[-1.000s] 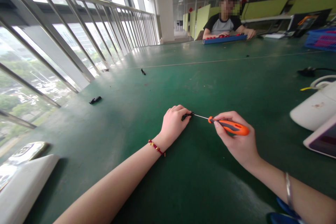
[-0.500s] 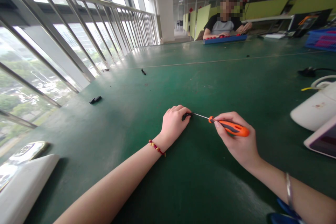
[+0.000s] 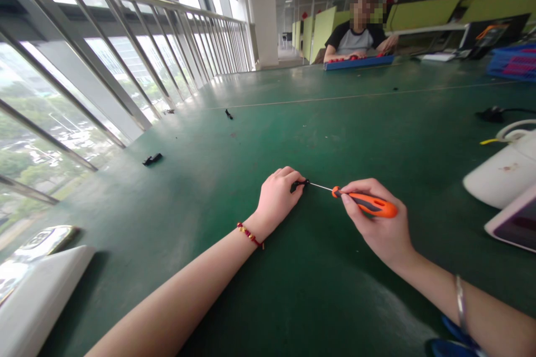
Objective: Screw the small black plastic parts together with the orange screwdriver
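My left hand rests on the green table with its fingers closed around a small black part, most of which the fingers hide. In my right hand is a screwdriver with an orange and grey handle, gripped between thumb and fingers. Its thin metal shaft points left, and the tip meets the right end of the black part. The screwdriver lies nearly level, just above the tabletop.
Two loose black pieces, one nearer and one farther, lie on the table. A white box and a phone sit front left. At right are a white rounded object and a blue basket. A person sits opposite behind a blue tray.
Almost nothing differs. The screwdriver's tip and the end of the black part have shifted very slightly; both hands stay in place.
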{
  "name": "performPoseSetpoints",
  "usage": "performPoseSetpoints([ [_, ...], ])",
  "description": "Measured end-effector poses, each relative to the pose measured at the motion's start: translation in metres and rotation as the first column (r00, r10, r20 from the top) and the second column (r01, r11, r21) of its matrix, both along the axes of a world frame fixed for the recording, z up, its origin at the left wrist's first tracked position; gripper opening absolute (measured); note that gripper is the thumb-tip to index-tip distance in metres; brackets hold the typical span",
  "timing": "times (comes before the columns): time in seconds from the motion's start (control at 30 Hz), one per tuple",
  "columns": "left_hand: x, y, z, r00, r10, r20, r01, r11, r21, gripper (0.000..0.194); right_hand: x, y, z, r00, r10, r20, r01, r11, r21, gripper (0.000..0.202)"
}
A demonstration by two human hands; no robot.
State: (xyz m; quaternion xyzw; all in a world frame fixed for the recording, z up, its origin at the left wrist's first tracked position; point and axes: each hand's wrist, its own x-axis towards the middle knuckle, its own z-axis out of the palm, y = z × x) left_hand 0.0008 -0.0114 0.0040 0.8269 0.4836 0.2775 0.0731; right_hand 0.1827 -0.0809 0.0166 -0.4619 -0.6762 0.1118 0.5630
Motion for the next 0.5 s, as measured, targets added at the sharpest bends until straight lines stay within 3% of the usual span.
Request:
performPoseSetpoints([
  [0.5, -0.0001, 0.0001, 0.0000, 1.000, -0.017, 0.025, 0.017, 1.000, -0.002, 0.011, 0.0004, -0.0013, 0.0000, 1.000, 0.028, 0.014, -0.028, 0.999, -0.027, 0.002],
])
